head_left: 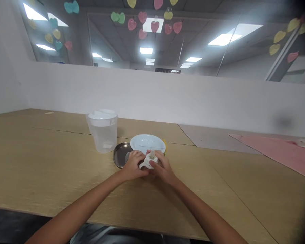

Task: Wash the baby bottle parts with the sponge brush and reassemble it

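Observation:
In the head view a baby bottle (151, 162) with a clear teat, a white collar and a white side handle stands upright between my hands. My left hand (134, 166) curls around its left side, by the handle. From the right, my right hand (164, 168) grips the collar, its thumb across the front. The bottle's lower body is mostly hidden by my fingers. Just behind my left hand, a small clear piece (127, 156), perhaps a cap, shows at the edge of a round dark metal pan (120, 156). A white bowl (147, 139) sits right behind the bottle.
A translucent lidded pitcher (104, 135) stands left of the pan. Something yellow (165, 145) peeks out by the bowl's right rim. Pink cloth or sheet (279, 149) covers the table's (53, 162) right side. A white wall (147, 98) with glass above borders the back.

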The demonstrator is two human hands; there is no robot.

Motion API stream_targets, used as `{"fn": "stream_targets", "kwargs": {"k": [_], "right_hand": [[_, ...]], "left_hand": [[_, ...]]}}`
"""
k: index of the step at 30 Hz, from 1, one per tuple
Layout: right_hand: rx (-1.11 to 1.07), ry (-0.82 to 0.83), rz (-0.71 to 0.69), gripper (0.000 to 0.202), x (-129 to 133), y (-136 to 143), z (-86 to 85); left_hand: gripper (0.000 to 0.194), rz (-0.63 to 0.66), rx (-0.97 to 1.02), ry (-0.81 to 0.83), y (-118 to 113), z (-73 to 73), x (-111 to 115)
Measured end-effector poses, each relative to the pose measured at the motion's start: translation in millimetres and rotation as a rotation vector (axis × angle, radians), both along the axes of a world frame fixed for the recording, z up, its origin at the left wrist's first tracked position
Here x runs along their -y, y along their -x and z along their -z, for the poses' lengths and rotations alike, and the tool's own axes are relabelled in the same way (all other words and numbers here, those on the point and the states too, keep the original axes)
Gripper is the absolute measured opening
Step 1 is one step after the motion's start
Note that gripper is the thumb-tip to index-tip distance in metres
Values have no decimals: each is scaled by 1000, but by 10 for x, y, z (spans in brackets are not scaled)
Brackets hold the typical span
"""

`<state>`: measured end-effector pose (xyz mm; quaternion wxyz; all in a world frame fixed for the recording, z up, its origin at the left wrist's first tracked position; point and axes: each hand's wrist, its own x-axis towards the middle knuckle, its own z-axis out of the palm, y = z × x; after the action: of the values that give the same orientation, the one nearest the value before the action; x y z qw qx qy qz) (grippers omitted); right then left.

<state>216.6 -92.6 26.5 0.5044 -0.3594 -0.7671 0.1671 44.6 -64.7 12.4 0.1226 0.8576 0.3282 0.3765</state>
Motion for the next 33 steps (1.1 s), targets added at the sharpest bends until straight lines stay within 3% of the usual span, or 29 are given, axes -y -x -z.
{"fn": "stream_targets", "kwargs": {"k": [2,4,11,16,19,25,33], "right_hand": [[-70,11,-71,37,4,-21,18],[-120,30,-55,43,8,-19,45],[-170,-36,232,47,20,105,137],[-161,-9,330,44,59,154,130],[-126,-4,281,42,77,105,113],[-126,78,-3,57,69,20,111],[-86,35,130,54,49,74,135]], "left_hand": [[39,6,-21,-32,-5,-6,5],[38,8,-27,-60,-11,1,9],[31,-14,28,-47,-44,56,26],[32,-24,34,-61,-69,50,50],[30,19,8,-70,-65,22,54],[35,68,7,-40,12,12,0],[32,-2,8,-13,-29,34,28]]}}
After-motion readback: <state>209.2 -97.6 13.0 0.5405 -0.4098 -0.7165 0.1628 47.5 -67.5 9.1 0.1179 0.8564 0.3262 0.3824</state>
